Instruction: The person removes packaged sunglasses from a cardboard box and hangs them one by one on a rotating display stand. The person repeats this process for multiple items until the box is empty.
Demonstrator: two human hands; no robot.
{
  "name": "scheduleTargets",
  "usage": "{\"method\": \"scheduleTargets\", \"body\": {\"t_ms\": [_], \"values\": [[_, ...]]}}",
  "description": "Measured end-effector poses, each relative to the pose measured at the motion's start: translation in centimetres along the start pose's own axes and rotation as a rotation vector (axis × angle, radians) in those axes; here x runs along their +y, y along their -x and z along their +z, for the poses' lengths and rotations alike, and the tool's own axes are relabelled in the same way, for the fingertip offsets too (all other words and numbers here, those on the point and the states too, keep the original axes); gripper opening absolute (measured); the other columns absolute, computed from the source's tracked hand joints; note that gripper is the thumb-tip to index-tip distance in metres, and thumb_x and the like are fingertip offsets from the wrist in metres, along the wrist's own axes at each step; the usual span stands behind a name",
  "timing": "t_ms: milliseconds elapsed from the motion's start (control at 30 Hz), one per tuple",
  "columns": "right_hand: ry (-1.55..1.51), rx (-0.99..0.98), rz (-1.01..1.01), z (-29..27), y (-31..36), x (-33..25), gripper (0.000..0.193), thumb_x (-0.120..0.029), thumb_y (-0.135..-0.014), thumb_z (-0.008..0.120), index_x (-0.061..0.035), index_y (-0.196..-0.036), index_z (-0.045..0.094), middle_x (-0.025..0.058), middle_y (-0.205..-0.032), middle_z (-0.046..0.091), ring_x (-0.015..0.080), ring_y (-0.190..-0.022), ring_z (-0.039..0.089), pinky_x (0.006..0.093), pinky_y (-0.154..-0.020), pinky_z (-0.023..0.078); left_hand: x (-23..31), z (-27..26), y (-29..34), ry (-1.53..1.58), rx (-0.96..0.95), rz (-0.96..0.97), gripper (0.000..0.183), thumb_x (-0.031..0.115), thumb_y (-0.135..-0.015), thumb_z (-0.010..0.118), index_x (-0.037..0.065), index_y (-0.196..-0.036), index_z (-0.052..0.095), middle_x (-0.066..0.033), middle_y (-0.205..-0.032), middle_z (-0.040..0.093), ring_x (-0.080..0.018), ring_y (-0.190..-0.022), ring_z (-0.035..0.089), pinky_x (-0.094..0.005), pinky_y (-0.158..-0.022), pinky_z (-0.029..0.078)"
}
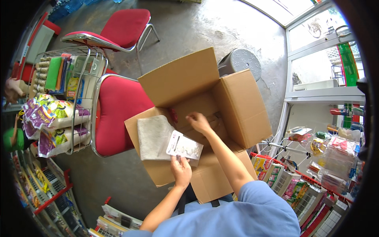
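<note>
An open cardboard box (245, 108) stands in front of me with its flaps folded out. My left hand (181, 170) grips the lower edge of a white flat package (184, 145) with a see-through front, thumb on top; small pale pieces show inside. Beneath that package, a folded grey sheet (152, 136), maybe cloth or a bag, lies over the box's left side. My right hand (199, 122) is over the box opening with its fingers curled together; anything in them is hidden. A small red thing (173, 115) lies inside the box, left of that hand.
A red chair (118, 114) touches the box's left side, beside a wire rack (77, 91) of bagged goods. Another red chair (126, 29) stands farther off. Behind the box is a grey round stool (245, 63). Shelves of packets (296, 189) line the right, near a glass door (312, 59).
</note>
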State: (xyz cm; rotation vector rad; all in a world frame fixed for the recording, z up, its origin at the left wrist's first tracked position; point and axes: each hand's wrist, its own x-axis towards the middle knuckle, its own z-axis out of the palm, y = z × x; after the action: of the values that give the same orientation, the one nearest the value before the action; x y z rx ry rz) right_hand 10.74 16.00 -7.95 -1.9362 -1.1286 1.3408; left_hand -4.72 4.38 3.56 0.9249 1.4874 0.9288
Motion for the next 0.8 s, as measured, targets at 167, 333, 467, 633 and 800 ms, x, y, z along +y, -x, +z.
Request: {"method": "scheduleTargets", "body": {"t_ms": [167,333,467,633,800], "values": [[0.427,-0.143,-0.111,11.1,-6.8,5.5,0.038,-0.020,-0.096,0.043,-0.0105,-0.132,0.050,0.0218,-0.134,0.050,0.0330,-0.124,0.050,0.0429,-0.103,0.039,0.4,-2.3,1.4,0.000,0.035,-0.070,0.026,0.001,-0.096,0.047,-0.007,-0.120,0.046,-0.0156,-0.115,0.058,-0.0176,-0.091,0.063,-0.0283,-0.071,0.059],[-0.074,-0.163,0.057,12.1,-8.8,9.7,0.034,-0.018,-0.094,0.045,-0.0037,-0.123,0.055,0.0188,-0.120,0.060,0.0292,-0.113,0.058,0.0377,-0.099,0.043,-0.1,-3.1,1.8,0.056,0.047,-0.124,0.024,0.003,-0.097,0.047,-0.006,-0.119,0.047,-0.0139,-0.109,0.059,-0.0159,-0.087,0.063,-0.0290,-0.071,0.059],[-0.089,-0.197,-0.037,6.7,-6.3,11.8,0.021,-0.005,-0.087,0.050,-0.0005,-0.105,0.059,0.0117,-0.085,0.067,0.0233,-0.082,0.065,0.0347,-0.081,0.050,-0.2,-3.0,1.8,0.095,0.037,-0.110,0.023,0.005,-0.097,0.048,-0.006,-0.118,0.046,-0.0134,-0.108,0.059,-0.0154,-0.085,0.063,-0.0287,-0.070,0.059],[-0.305,-0.079,0.342,-1.8,-2.7,8.5,0.025,0.003,-0.078,0.055,-0.0016,-0.102,0.056,0.0126,-0.083,0.067,0.0188,-0.065,0.064,0.0297,-0.061,0.052,-0.4,-2.6,1.5,0.069,0.000,-0.119,0.026,0.006,-0.098,0.047,-0.004,-0.123,0.044,-0.0124,-0.111,0.058,-0.0147,-0.088,0.062,-0.0280,-0.069,0.059],[-0.739,-0.036,0.349,-6.7,1.7,3.8,0.026,0.000,-0.080,0.050,-0.0036,-0.104,0.057,0.0086,-0.088,0.066,0.0157,-0.066,0.059,0.0280,-0.059,0.051,-0.2,-1.5,1.1,0.078,-0.045,-0.101,0.029,0.005,-0.098,0.046,-0.002,-0.125,0.043,-0.0119,-0.113,0.057,-0.0146,-0.091,0.062,-0.0285,-0.069,0.059]]}}
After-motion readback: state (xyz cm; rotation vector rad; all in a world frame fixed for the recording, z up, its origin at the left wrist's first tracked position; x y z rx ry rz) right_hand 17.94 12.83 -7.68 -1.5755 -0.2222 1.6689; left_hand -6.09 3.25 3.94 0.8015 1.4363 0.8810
